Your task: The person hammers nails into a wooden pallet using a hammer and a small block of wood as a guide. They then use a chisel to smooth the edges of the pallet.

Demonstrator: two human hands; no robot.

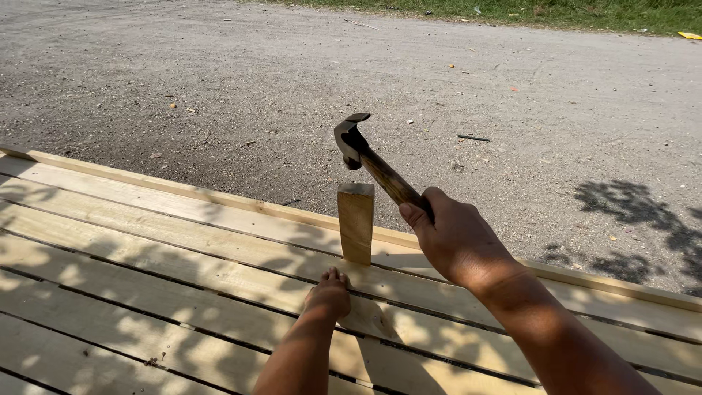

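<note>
The right hand [457, 238] was up, fingers wrapped tight round the wooden handle of a hammer [373, 162], thumb laid along the shaft. The dark claw head hung in the air just above and a touch left of a short wooden block [356, 221], not touching it. The block stood upright on end on the planks [183, 249], near their far edge, pale on its top face and warmer brown down the front. The left hand [329, 292] was down low in front of the block, knuckles toward the camera and fingertips pressed to a plank just short of the block's foot (whether they actually touched the block I could not tell). That hand was curled, gripping nothing that showed. The planks were pale sawn boards laid side by side with dark narrow gaps between them, running from lower left to upper right, dappled all over with leaf shadow. A thinner strip [219, 197] ran along their far edge. Beyond it lay a gravel road [365, 66], grey and sunlit, scattered with small stones and a dark twig [474, 137]. A band of grass [548, 11] ran along the top of the view, and tree shadow [636, 212] fell on the gravel at the right.
</note>
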